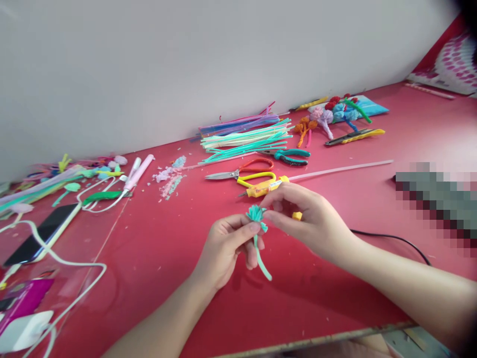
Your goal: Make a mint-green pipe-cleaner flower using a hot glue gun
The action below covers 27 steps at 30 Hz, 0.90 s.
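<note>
A small teal pipe-cleaner flower [255, 214] with a fringed head is pinched between the thumb and fingers of my left hand [234, 239]. Its pale green stem [263, 261] hangs down below the fingers. My right hand [301, 211] comes in from the right, thumb and forefinger pinched at the right edge of the fringed head. Just beyond the hands lies a yellow hot glue gun [263, 188] with a pale pink stick running out to the right. Scissors [227, 175] with red and yellow handles rest behind it, and teal-handled pliers [292, 157] lie farther back.
Bundles of pipe cleaners [242, 141] lie toward the wall. Finished fuzzy flowers [322, 117] and a yellow utility knife [354, 136] sit back right. At left are a pink styling iron [139, 173], a phone [44, 233] and a looping white cable [74, 262]. Fuzz scraps [171, 181] litter the table.
</note>
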{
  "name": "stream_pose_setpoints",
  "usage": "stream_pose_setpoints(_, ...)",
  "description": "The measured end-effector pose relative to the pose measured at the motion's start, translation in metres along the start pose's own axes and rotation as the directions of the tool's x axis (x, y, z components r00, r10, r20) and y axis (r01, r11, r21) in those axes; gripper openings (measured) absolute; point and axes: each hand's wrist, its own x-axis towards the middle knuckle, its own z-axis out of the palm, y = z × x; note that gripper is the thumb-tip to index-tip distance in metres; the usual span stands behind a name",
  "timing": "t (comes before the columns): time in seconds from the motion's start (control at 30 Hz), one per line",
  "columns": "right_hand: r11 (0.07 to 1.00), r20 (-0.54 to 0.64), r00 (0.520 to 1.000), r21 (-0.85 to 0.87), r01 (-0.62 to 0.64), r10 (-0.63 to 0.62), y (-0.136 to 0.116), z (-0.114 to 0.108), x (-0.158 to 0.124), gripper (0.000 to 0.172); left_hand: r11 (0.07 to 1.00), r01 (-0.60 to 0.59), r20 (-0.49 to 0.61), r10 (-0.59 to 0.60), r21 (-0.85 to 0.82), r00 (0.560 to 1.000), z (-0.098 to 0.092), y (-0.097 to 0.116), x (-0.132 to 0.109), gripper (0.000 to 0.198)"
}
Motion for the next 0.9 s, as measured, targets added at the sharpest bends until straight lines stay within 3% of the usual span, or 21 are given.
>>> stream_pose_setpoints(0.4, 0.994, 0.007, 0.994, -0.008, -0.108, 0.108, 0.0024, 0.003, -0.0001, 0.003, 1.0, 0.004, 0.016, -0.004, 0.017, 1.0, 0.0001, -0.0012, 0.0002, 0.016)
stream_pose_setpoints(0.9, 0.997, 0.046, 0.996, -0.027, -0.078, 0.079, 0.0047, 0.0031, -0.0002, 0.007, 0.998, 0.007, -0.001, -0.007, 0.063, 1.0, 0.0039, -0.0006, -0.0008, 0.018)
